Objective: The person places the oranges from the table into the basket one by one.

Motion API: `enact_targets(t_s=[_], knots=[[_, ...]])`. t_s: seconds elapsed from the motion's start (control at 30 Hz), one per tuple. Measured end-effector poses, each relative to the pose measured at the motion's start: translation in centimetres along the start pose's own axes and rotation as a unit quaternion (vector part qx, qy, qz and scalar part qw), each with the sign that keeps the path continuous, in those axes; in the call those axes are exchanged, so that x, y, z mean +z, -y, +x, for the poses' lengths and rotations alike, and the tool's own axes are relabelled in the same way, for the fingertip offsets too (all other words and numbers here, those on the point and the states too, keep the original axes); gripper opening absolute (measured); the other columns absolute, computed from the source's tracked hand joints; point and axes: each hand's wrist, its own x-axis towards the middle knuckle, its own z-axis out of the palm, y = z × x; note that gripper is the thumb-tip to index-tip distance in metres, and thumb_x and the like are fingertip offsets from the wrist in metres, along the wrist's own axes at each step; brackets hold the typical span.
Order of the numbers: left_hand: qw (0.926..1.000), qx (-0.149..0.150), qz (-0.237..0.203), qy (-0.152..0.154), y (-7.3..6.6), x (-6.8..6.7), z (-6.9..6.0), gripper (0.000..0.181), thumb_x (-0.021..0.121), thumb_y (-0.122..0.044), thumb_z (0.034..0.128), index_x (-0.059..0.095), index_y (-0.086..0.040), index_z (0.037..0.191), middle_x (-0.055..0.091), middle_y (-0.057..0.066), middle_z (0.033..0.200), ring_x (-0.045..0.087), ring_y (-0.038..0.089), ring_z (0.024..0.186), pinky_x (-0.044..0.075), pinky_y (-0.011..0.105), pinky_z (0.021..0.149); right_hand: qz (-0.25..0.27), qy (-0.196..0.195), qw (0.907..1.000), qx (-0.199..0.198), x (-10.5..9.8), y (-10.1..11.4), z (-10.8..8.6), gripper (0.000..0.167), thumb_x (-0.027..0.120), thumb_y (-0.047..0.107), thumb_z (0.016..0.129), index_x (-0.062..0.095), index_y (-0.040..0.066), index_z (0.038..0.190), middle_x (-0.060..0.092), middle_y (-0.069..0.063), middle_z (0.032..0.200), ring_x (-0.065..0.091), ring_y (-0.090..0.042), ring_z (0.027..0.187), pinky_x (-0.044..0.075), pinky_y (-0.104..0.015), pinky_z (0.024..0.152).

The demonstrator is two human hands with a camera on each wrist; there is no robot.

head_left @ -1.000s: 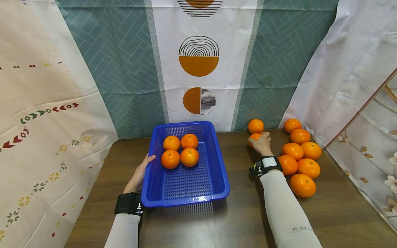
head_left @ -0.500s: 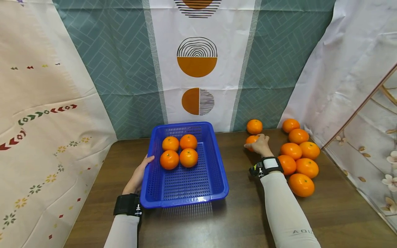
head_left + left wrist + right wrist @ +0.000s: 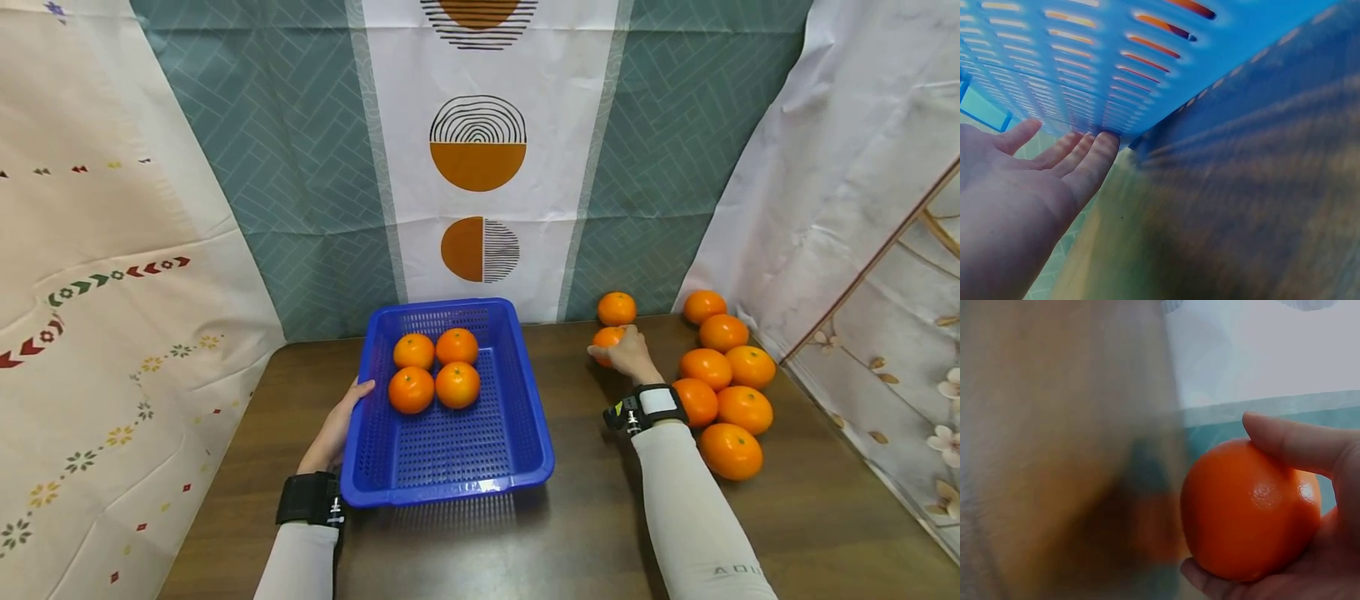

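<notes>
My right hand (image 3: 632,356) grips an orange (image 3: 1244,512) near the back of the table, thumb over one side and fingers round the other. Just behind it sits another orange (image 3: 617,308). At the left side of a blue perforated plastic basket (image 3: 528,400), my left hand (image 3: 336,427) touches the wall. In the left wrist view its fingers (image 3: 1094,162) reach out nearly straight against the slotted outer wall. Inside the basket, toward the back left, several oranges (image 3: 457,385) sit in a two-by-two cluster.
Several more oranges (image 3: 731,451) lie grouped on the right of the brown wooden table (image 3: 450,554), close by my right forearm. Patterned cloth (image 3: 480,267) hangs behind the table, with more cloth along its left and right sides.
My right hand and its orange have shifted slightly left, and the thumb side shows more. The left hand and basket keep their place; the head view shifts slightly.
</notes>
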Motion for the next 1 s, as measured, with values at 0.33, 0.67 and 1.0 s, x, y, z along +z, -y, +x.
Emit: enact_targets(t_s=[0.33, 0.67, 1.0], knots=[[1.0000, 0.006, 0.003, 0.005, -0.1, 0.0, -0.1, 0.070, 0.033, -0.050, 0.1117, -0.008, -0.036, 0.166, 0.017, 0.023, 0.168, 0.041, 0.046, 0.140, 0.048, 0.053, 0.104, 0.051, -0.020, 0.9978, -0.038, -1.7, 3.0, -0.5, 0.093, 0.076, 0.025, 0.090, 0.022, -0.014, 0.153, 0.033, -0.041, 0.147, 0.044, -0.051, 0.128, 0.040, -0.058, 0.109], [0.9999, 0.006, 0.004, 0.007, -0.1, 0.1, -0.1, 0.069, 0.033, -0.049, 0.1118, -0.008, -0.035, 0.166, 0.018, 0.022, 0.168, 0.039, 0.046, 0.141, 0.047, 0.053, 0.105, 0.050, -0.042, 0.9931, -0.098, -3.2, 7.1, -1.7, 0.082, 0.076, 0.022, 0.092, 0.027, -0.011, 0.148, 0.039, -0.038, 0.141, 0.049, -0.049, 0.120, 0.046, -0.058, 0.102], [0.9999, 0.001, 0.009, 0.007, 0.0, 0.1, 0.0, 0.070, 0.032, -0.050, 0.1117, -0.008, -0.035, 0.166, 0.018, 0.023, 0.168, 0.039, 0.047, 0.141, 0.046, 0.055, 0.106, 0.037, -0.022, 0.9919, -0.120, -3.8, 10.2, -2.9, 0.080, 0.070, 0.034, 0.099, 0.027, -0.002, 0.155, 0.036, -0.034, 0.145, 0.049, -0.048, 0.121, 0.047, -0.058, 0.101]])
